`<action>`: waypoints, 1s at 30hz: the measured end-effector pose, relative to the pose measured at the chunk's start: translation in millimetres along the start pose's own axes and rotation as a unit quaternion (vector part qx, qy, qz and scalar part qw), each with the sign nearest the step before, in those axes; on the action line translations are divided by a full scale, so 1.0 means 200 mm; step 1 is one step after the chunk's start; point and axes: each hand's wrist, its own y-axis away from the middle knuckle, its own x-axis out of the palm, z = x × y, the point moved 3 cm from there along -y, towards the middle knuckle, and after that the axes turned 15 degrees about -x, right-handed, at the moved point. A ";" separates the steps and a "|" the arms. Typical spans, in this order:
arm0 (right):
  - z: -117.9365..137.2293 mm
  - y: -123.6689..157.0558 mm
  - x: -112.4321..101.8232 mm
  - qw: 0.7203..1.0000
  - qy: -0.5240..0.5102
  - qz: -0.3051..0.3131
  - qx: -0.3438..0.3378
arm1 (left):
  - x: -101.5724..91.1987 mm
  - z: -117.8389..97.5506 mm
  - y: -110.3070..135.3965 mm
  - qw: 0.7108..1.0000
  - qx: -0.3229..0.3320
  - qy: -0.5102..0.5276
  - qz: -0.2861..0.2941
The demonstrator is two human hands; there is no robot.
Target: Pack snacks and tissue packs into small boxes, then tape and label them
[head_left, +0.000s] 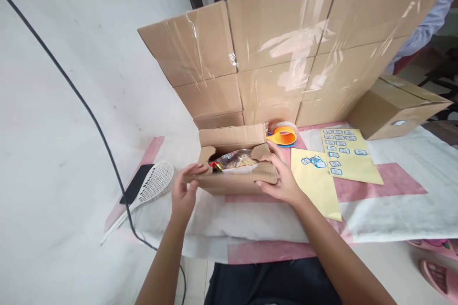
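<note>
A small cardboard box stands on the cloth-covered table with its top flaps raised. Inside lie a clear plastic packet with printing on it and something red and gold, partly hidden by the walls. My left hand grips the box's left end, fingers over the rim and thumb at the front. At the right end, my right hand holds the box's corner, with the thumb along the front wall. Just behind that hand sits an orange round thing with a handle, beside a clear tape roll.
A tall taped cardboard panel rises behind the box. To the left are a white slotted skimmer, a black flat object and a dark cable. Yellow sheets with stickers and a closed carton lie right; a person's sleeve shows beyond.
</note>
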 end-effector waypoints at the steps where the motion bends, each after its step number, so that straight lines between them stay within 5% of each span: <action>1: -0.01 0.01 0.00 1.000 -0.005 0.004 0.007 | 0.00 -0.03 -0.02 0.999 -0.026 -0.020 -0.009; 5: -0.03 0.02 -0.02 1.000 -0.003 0.024 0.017 | -0.02 -0.16 -0.13 0.991 -0.057 -0.113 -0.033; 9: -0.02 -0.03 -0.04 0.998 0.016 0.043 -0.043 | 0.04 -0.31 -0.19 0.962 0.045 -0.269 0.029; 13: -0.01 -0.08 -0.04 0.996 0.043 0.052 -0.066 | 0.16 -0.40 -0.10 0.903 0.119 -0.392 0.128; 18: 0.01 -0.05 -0.06 0.997 0.024 0.063 -0.029 | 0.25 -0.39 0.01 0.855 0.173 -0.476 0.108; 21: 0.02 0.02 -0.13 0.993 -0.094 0.052 0.049 | 0.25 -0.36 0.03 0.840 0.209 -0.491 0.098; 23: -0.03 0.06 -0.18 0.976 -0.150 -0.046 0.153 | 0.25 -0.34 0.04 0.836 0.214 -0.497 0.090; 27: -0.28 0.04 -0.17 0.880 -0.135 -0.218 0.400 | 0.26 -0.33 0.04 0.830 0.208 -0.513 0.068; 30: -0.49 -0.08 -0.08 0.853 -0.064 -0.257 0.450 | 0.26 -0.33 0.06 0.832 0.199 -0.515 0.058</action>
